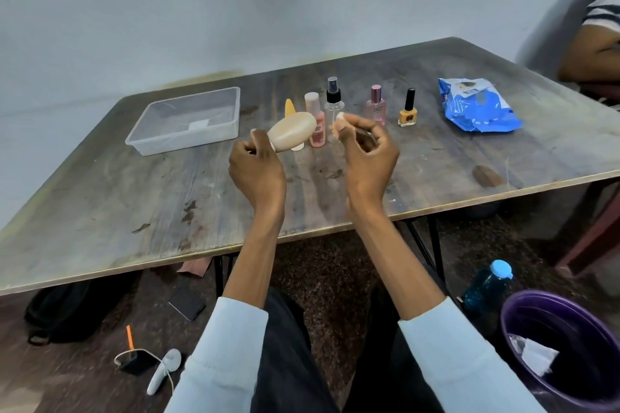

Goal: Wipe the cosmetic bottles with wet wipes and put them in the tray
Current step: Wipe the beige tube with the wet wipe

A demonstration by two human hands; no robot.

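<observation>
Fig.: I watch the left hand (256,168) grip a beige bottle (292,131) by its cap end, held tilted above the worktop (134,211). The right hand (367,157) has fingers curled, pinching a small pale scrap at the fingertips, prob. a wipe; too small to confirm. Risk, in my view: the bottle is held only at its narrow end, so rubbing the body could lever it loose, dropping it onto the bottles standing just beyond both hands. Clear tray (188,121), beyond-left of the left hand, holds no bottles. Blue wipes pack (476,107) lies far right. Purple bin (563,345) holds a white scrap.
</observation>
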